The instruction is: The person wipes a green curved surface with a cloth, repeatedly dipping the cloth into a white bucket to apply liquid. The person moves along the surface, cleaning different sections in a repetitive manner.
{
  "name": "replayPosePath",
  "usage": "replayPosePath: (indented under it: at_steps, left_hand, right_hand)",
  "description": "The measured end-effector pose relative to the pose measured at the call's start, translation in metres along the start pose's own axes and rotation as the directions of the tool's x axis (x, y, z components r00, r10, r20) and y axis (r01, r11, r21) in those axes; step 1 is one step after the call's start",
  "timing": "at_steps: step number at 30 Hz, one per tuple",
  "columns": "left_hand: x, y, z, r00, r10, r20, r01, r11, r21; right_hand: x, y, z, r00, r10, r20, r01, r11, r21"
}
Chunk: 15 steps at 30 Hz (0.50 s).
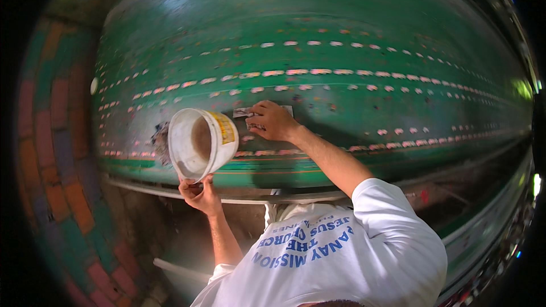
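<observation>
My left hand (200,195) grips the near side of a white plastic bucket (187,165). The bucket has a yellow label and leans on its side over the table, with brownish residue inside. Above and to the right of it, my right hand (274,121) is on the green tabletop, fingers bent down over a small flat greyish patterned piece (243,112), perhaps folded paper or cloth. Part of that piece is hidden under the hand. A crumpled greyish rag (161,143) lies left of the bucket, partly behind it.
The long green table (352,113) carries rows of small pinkish-white marks and scattered coloured specks. A pale round object (94,86) sits at its left edge. Multicoloured floor bricks (62,153) run along the left. A pale rail (227,198) follows the table's near edge.
</observation>
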State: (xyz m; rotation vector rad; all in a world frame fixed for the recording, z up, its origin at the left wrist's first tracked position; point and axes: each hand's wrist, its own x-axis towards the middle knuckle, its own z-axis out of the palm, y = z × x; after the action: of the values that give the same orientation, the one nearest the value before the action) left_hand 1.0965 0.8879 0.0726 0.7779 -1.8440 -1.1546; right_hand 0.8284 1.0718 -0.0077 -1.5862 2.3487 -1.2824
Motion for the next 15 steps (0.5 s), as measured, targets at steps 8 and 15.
replayPosePath:
  at_steps: [8, 15]
  left_hand:
    - [-0.050, 0.036, 0.087, 0.974, 0.082, 0.210, -0.067, 0.995, -0.080]
    - [-0.144, 0.082, 0.145, 0.938, 0.098, 0.334, -0.073, 0.994, -0.086]
  right_hand:
    - [-0.196, 0.014, -0.153, 0.895, 0.286, -0.342, -0.353, 0.923, -0.155]
    - [-0.390, 0.085, -0.323, 0.672, 0.393, -0.627, -0.667, 0.689, -0.284]
